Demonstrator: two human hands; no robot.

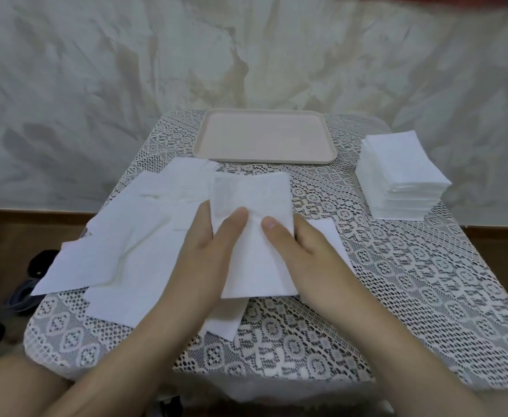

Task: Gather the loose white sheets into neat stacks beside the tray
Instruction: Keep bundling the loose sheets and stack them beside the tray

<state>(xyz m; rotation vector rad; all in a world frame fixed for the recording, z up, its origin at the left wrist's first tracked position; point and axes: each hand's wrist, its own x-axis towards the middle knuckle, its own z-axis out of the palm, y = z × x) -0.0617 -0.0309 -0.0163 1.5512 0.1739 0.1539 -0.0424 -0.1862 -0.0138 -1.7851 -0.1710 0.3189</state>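
Squaring a bundle on its way to the stack

I hold a bundle of white sheets in the centre of the frame, just below the tray; how many sheets are in it I cannot tell; my left hand is clamped on its left edge, thumb on top and fingers out of sight beneath, and my right hand pinches the right edge the same way, so the two thumbs sit near each other on the upper face; the loose sheets lie overlapped and askew across the left-centre of the frame, some running under the bundle and one hanging over the left edge of the cloth; a tall, fairly even stack stands at the right of the frame, just beside the tray, which has nothing on it; I judge the step in hand to be evening up this bundle, with the task part done: one stack built, a good spread left to gather; the next move, as I see it, is to carry the bundle to the right and lay it on the stack with the edges matched; that calls for a flat, level grip so the thin sheets do not fan out or fold, and a soft release so the stack, already high and close to the table's right edge, is not nudged crooked
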